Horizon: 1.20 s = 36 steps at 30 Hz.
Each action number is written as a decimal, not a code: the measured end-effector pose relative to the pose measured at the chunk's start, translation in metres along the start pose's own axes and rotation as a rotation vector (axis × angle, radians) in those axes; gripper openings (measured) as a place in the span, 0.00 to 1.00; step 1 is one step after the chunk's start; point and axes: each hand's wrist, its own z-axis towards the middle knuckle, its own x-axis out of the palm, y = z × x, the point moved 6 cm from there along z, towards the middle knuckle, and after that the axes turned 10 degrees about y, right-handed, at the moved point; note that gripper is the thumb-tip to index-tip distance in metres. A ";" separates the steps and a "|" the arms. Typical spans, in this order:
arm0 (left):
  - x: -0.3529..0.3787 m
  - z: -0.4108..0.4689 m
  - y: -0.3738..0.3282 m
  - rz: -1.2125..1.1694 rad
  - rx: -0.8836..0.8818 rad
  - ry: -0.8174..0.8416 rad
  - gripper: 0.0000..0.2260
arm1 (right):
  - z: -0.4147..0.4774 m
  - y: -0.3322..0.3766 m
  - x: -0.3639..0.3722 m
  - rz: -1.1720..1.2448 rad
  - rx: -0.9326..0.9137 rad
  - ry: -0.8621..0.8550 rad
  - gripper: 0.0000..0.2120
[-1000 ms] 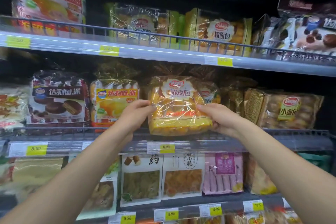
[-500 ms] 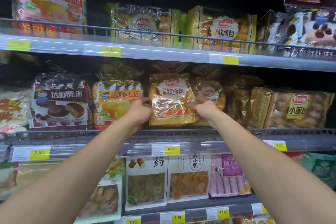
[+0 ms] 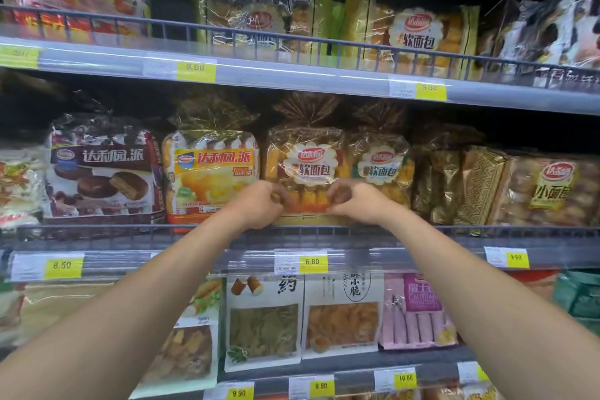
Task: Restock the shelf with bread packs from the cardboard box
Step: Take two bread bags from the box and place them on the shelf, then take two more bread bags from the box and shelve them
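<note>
A clear bread pack (image 3: 306,162) with a white scalloped label and golden rolls stands upright on the middle shelf (image 3: 324,232), behind the wire rail. My left hand (image 3: 259,203) pinches its lower left corner. My right hand (image 3: 355,201) pinches its lower right corner. A second identical bread pack (image 3: 383,166) stands just behind and to the right of it. The cardboard box is out of view.
A yellow pie pack (image 3: 211,175) touches the bread pack's left side; a chocolate pie pack (image 3: 104,172) is further left. Brown small-bread packs (image 3: 532,188) fill the right. The top shelf (image 3: 292,75) holds more bread packs. Snack bags hang below.
The bread pack went from held out in front of the shelf to standing upright on it. Both hands slid down from its sides to its bottom corners.
</note>
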 end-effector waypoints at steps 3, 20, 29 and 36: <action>0.009 0.005 -0.002 0.049 0.000 0.049 0.22 | 0.007 0.009 0.011 -0.063 -0.075 0.067 0.22; 0.004 0.029 -0.005 0.165 -0.071 0.077 0.29 | 0.047 0.007 0.029 -0.153 -0.003 0.087 0.28; 0.055 -0.019 -0.093 0.298 0.329 -0.160 0.25 | -0.089 -0.035 -0.044 -0.280 -0.143 -0.243 0.22; 0.188 -0.066 -0.176 0.148 0.671 0.022 0.23 | -0.282 -0.142 -0.084 -0.366 0.136 -0.300 0.21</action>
